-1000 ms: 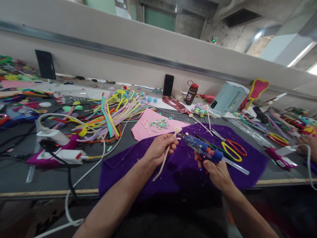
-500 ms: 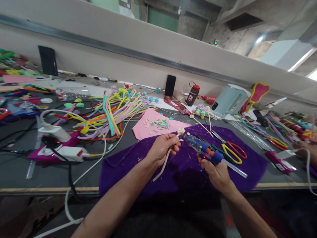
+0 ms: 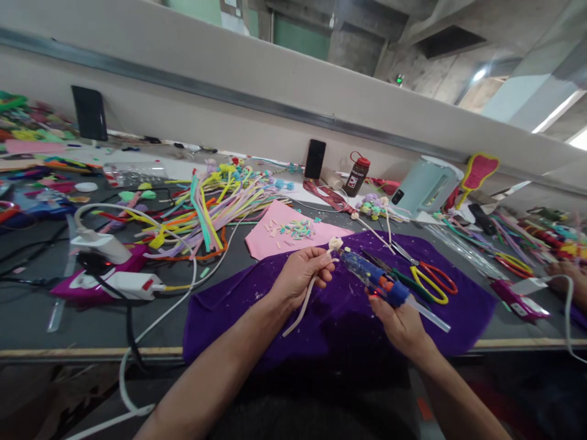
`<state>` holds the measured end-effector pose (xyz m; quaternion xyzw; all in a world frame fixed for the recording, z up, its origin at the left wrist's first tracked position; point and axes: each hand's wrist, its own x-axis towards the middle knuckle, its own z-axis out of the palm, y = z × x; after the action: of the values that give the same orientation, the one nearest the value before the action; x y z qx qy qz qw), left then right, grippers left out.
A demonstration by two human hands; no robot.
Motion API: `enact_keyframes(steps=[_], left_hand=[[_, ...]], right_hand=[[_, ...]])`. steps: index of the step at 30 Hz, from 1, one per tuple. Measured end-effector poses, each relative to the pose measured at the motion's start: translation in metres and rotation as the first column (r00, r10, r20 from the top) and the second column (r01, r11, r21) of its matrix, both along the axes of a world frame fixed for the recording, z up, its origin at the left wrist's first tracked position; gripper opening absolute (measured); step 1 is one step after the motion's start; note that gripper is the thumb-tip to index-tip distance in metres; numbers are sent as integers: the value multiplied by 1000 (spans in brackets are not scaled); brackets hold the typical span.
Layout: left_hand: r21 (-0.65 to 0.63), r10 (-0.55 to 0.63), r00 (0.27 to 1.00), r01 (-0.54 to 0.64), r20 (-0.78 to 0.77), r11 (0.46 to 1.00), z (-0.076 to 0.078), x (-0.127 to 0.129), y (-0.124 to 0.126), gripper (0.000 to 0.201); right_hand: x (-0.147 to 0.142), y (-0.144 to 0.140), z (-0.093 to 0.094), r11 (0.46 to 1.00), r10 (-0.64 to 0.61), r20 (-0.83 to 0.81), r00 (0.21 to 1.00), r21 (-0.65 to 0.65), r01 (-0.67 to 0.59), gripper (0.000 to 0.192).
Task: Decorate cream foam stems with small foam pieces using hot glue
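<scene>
Cream foam stem (image 3: 308, 291), with its little rolled bud (image 3: 335, 243) on top, is pinched in the fingers of the left hand (image 3: 300, 274), and the strip is left dangling below the palm over the purple cloth (image 3: 339, 305). The glue gun (image 3: 376, 279) is gripped in the right hand (image 3: 400, 319), fingers wrapped round its handle, nozzle aimed at the bud just off the left fingertips. Compared to half a second ago, not much has been changed: the gun has been pulled slightly down and closer, while the stem hand has been kept where it was.

A dark grey worktable (image 3: 36, 311) is spread under everything, backed by a pale wall and bare concrete ceiling. Just past the right hand, yellow-and-red scissors (image 3: 428, 278) are laid on the fuzzy cloth. Beyond the left hand, a pink sheet (image 3: 270, 235) with tiny pastel bits and a tangle of soft coloured strips (image 3: 215, 208) can be seen.
</scene>
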<state>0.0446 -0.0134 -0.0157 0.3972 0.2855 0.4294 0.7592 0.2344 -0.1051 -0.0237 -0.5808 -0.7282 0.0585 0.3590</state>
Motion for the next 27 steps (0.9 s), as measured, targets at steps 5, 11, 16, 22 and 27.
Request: enact_keyframes(steps=[5,11,16,22,27], left_hand=[[10,14,1000,-13,-17,1000,1,0,-1,17],[29,36,998,-35,-54,999,2,1,-2,20],[64,65,995,-60,-79,996,3,1,-3,20],[67,58,995,-52,-85,996,3,0,-2,19],[62,62,994,-57,-89,996,4,0,-2,20]], right_hand=[[0,-2,1,1000,-4,25,1000,9,4,28],[-3,-3,4,999,-21,61,998,28,19,28],[-4,-1,5,998,-51,81,995,36,48,28],[2,-4,-4,997,-13,41,999,83,10,26],[-3,-3,4,999,30,48,998,28,-31,24]])
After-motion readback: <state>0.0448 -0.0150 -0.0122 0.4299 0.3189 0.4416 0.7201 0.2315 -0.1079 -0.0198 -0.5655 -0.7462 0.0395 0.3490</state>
